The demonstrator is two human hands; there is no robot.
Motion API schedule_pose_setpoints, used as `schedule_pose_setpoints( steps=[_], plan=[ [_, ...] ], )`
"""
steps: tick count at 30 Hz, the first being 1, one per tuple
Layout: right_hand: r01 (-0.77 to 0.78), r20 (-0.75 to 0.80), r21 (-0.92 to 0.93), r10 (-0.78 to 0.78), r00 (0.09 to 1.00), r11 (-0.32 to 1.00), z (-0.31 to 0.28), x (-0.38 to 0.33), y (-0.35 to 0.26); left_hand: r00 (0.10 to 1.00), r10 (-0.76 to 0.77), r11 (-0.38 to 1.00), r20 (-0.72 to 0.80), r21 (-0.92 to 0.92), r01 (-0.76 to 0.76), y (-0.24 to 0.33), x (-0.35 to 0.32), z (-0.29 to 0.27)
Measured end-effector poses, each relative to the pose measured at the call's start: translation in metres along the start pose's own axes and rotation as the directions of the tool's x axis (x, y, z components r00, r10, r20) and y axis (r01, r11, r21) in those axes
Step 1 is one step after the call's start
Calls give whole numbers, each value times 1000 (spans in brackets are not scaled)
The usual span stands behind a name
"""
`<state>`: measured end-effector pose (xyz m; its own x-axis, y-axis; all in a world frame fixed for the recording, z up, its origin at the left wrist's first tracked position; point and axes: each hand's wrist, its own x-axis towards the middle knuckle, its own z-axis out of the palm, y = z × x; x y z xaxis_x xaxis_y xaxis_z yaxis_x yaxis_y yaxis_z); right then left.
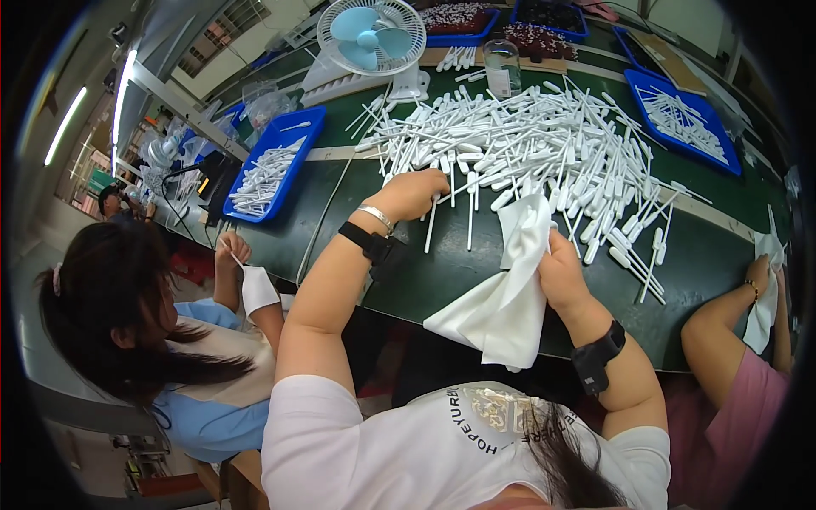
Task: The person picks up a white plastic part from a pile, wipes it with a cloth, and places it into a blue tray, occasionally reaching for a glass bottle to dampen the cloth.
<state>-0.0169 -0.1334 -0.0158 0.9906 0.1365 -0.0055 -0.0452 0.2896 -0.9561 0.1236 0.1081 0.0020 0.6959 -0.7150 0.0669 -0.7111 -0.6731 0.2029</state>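
A big heap of thin white plastic sticks (527, 140) with wider, rounded ends spreads over the green table. At its near left edge, my left hand (414, 195) is closed, its fingertips pinching one white stick (429, 229) that slants down toward me. My right hand (561, 270) grips a white cloth (501, 310) at the heap's near side. Part of the cloth stands up above the fingers, and the rest hangs over the table's front edge. Whether a stick lies inside its folds is hidden.
Blue trays of white sticks stand left (276, 166) and right (688, 127). Behind the heap are a fan (370, 38) and a clear jar (501, 68). Co-workers sit on both sides; the left person's hand (231, 249) and the right person's hand (759, 270) hold white cloths.
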Motion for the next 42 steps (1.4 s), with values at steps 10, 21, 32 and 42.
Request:
schedule_pose_setpoints(
  steps=[10,21,32,42],
  plan=[
    [19,-52,36,-17,998,999,-11,5,3,981,-67,961,183,276,14,31,-19,-34],
    [-38,-9,435,47,999,900,-10,7,-7,943,-265,279,202,-920,275,122,-33,-29],
    [-43,-128,238,75,989,970,-26,16,7,924,-299,739,-240,-670,65,154,14,51],
    [-40,-137,341,92,986,939,-38,22,7,967,-174,-157,183,-975,157,123,8,31]
  ],
)
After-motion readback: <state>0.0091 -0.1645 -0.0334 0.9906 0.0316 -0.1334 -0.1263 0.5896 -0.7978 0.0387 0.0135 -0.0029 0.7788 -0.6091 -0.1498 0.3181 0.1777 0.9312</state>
